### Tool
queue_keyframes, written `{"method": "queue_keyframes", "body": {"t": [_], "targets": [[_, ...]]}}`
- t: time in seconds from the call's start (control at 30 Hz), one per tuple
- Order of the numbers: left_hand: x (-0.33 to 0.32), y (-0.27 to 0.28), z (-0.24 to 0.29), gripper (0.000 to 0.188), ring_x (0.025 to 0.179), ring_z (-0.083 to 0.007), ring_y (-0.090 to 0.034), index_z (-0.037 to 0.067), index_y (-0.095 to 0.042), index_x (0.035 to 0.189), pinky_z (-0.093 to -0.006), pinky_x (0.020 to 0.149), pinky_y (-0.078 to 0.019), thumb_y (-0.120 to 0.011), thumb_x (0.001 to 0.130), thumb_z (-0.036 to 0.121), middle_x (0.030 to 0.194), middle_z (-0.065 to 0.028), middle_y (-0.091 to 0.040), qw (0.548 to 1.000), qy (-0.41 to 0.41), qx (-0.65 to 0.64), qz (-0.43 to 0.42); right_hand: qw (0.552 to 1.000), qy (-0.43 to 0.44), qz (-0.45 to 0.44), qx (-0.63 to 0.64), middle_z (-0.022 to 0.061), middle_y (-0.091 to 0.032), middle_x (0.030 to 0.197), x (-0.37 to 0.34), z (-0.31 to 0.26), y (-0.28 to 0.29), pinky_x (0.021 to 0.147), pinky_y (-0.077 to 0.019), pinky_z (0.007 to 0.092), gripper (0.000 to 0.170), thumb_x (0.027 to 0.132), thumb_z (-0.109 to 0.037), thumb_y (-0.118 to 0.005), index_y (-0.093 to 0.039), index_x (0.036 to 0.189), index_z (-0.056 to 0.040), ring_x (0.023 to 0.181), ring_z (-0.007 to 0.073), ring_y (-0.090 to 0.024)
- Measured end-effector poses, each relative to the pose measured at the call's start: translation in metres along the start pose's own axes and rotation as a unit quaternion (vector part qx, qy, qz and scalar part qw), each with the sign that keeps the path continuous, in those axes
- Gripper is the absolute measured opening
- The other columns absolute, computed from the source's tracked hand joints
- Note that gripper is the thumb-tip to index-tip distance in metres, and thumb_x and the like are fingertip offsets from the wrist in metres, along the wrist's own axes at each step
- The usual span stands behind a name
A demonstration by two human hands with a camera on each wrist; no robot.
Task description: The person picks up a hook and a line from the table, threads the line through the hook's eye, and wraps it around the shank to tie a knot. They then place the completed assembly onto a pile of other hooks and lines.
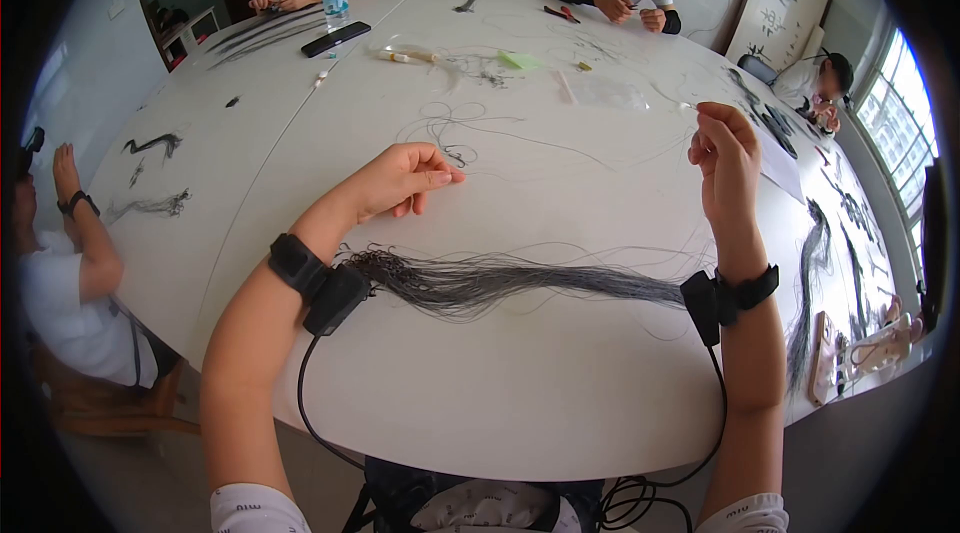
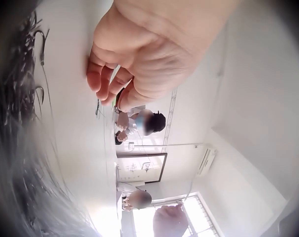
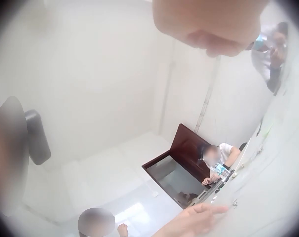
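Observation:
Thumb and fingertips of the left hand (image 1: pixel 405 181) pinch a thin, faint line above the table; the left wrist view shows this hand (image 2: pixel 144 59) from the palm side. The right hand (image 1: pixel 727 158) is raised higher at the right, its fingers curled and pinched at a fine line that is hard to make out. In the right wrist view that hand (image 3: pixel 209 22) is blurred. Below both hands lies a long bundle of dark lines (image 1: pixel 520 280), with small hooks (image 1: pixel 372 265) massed at its left end. Hooks (image 2: pixel 42 47) also show close up in the left wrist view.
Loose lines (image 1: pixel 455 123) curl beyond the left hand. Farther back on the white table (image 1: pixel 450 393) are a phone (image 1: pixel 336 39), a bottle (image 1: pixel 335 5), green paper (image 1: pixel 519 60) and a plastic bag (image 1: pixel 605 91). More bundles (image 1: pixel 812 283) and a phone stand (image 1: pixel 865 353) lie right. Several people sit around.

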State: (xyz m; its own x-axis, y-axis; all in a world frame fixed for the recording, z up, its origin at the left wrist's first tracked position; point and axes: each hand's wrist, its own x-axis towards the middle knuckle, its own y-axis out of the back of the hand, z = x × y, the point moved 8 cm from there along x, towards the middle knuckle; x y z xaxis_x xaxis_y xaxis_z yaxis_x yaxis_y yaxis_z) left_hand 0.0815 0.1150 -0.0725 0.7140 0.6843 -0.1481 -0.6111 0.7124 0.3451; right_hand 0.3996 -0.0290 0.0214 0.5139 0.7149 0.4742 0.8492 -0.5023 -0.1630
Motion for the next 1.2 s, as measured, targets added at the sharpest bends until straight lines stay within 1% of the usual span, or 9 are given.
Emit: {"method": "queue_keyframes", "body": {"t": [0.03,0.23,0.33,0.5,0.67,0.9,0.97,1.0,1.2], "targets": [[-0.001,-0.005,-0.001,0.012,0.059,-0.0071,-0.056,0.004,-0.055,0.089,-0.0173,0.043,-0.0426,-0.056,0.089,0.016,0.116,-0.0137,-0.058,0.999,0.014,-0.014,-0.027,1.0,0.0,0.0,0.0,0.0007,-0.05,0.062,0.001,-0.001,0.001,0.052,-0.0377,0.0216,0.008,0.082,-0.004,-0.057,-0.061,0.088,-0.0003,0.055,0.0091,-0.049],[0.003,0.006,-0.01,0.012,0.062,-0.0089,-0.058,0.004,-0.055,0.089,-0.0179,0.044,-0.0443,-0.056,0.089,0.016,0.12,-0.0165,-0.055,0.999,-0.005,-0.041,0.035,0.838,-0.061,-0.18,-0.512,0.0062,-0.056,0.056,0.001,0.027,0.002,0.048,-0.0422,0.0261,0.014,0.077,-0.013,-0.063,-0.062,0.075,0.0007,0.05,0.0129,-0.055],[-0.001,0.006,0.0,0.018,0.068,-0.0097,-0.058,0.002,-0.057,0.096,-0.0196,0.048,-0.0455,-0.057,0.088,0.018,0.092,-0.0084,-0.063,0.999,-0.037,-0.03,0.021,0.789,-0.127,-0.213,-0.563,0.0065,-0.06,0.059,0.001,0.038,0.014,0.046,-0.0425,0.0252,0.017,0.08,-0.015,-0.062,-0.06,0.075,0.0013,0.049,0.0127,-0.056],[-0.004,0.005,0.0,0.016,0.069,-0.0103,-0.057,0.003,-0.059,0.092,-0.0206,0.051,-0.0465,-0.061,0.086,0.018,0.088,-0.0074,-0.064,0.999,-0.02,-0.018,-0.02,0.689,-0.171,-0.298,-0.638,0.01,-0.063,0.063,-0.003,0.055,0.033,0.045,-0.0459,0.0271,0.023,0.082,-0.02,-0.059,-0.06,0.075,0.0024,0.051,0.0164,-0.06],[-0.004,-0.001,-0.009,0.014,0.069,-0.0085,-0.056,0.003,-0.06,0.086,-0.0203,0.056,-0.0471,-0.064,0.084,0.017,0.083,-0.0052,-0.064,0.998,0.003,0.023,-0.051,0.523,-0.379,-0.293,-0.705,0.0154,-0.062,0.059,-0.026,0.06,0.063,0.047,-0.0503,0.0355,0.031,0.081,-0.026,-0.06,-0.06,0.075,0.0044,0.05,0.0266,-0.063],[-0.004,-0.004,-0.01,0.015,0.07,-0.0069,-0.055,0.003,-0.061,0.086,-0.0202,0.058,-0.0469,-0.065,0.083,0.017,0.081,-0.0022,-0.063,0.998,0.024,0.04,-0.053,0.544,-0.278,-0.283,-0.739,0.0137,-0.064,0.067,-0.026,0.043,0.028,0.051,-0.0512,0.0334,0.032,0.079,-0.03,-0.064,-0.063,0.083,0.0016,0.055,0.0246,-0.064],[-0.004,-0.005,-0.012,0.015,0.069,-0.0077,-0.055,0.003,-0.06,0.085,-0.0205,0.059,-0.0468,-0.065,0.082,0.017,0.08,-0.0023,-0.062,0.998,0.016,0.038,-0.05,0.616,-0.074,-0.359,-0.697,0.0125,-0.065,0.074,-0.029,0.04,-0.007,0.064,-0.0513,0.035,0.034,0.078,-0.033,-0.066,-0.063,0.087,-0.0003,0.069,0.0258,-0.065],[-0.005,-0.004,-0.012,0.016,0.069,-0.0082,-0.055,0.003,-0.06,0.086,-0.0211,0.059,-0.0473,-0.065,0.083,0.017,0.08,-0.003,-0.062,0.998,0.002,0.044,-0.048,0.69,-0.097,-0.354,-0.624,0.014,-0.064,0.083,-0.035,0.039,-0.013,0.076,-0.0463,0.0387,0.041,0.076,-0.04,-0.067,-0.061,0.09,-0.0016,0.085,0.0306,-0.06],[-0.025,-0.004,-0.002,0.017,0.069,-0.0128,-0.061,0.001,-0.059,0.09,-0.0229,0.053,-0.049,-0.06,0.086,0.018,0.082,-0.0062,-0.063,0.999,0.029,0.007,-0.01,0.635,-0.015,-0.518,-0.572,0.0139,-0.051,0.122,-0.105,0.012,-0.067,0.097,-0.038,0.0362,0.076,0.066,-0.039,-0.078,-0.045,0.125,-0.0036,0.114,0.0301,-0.047]]}}
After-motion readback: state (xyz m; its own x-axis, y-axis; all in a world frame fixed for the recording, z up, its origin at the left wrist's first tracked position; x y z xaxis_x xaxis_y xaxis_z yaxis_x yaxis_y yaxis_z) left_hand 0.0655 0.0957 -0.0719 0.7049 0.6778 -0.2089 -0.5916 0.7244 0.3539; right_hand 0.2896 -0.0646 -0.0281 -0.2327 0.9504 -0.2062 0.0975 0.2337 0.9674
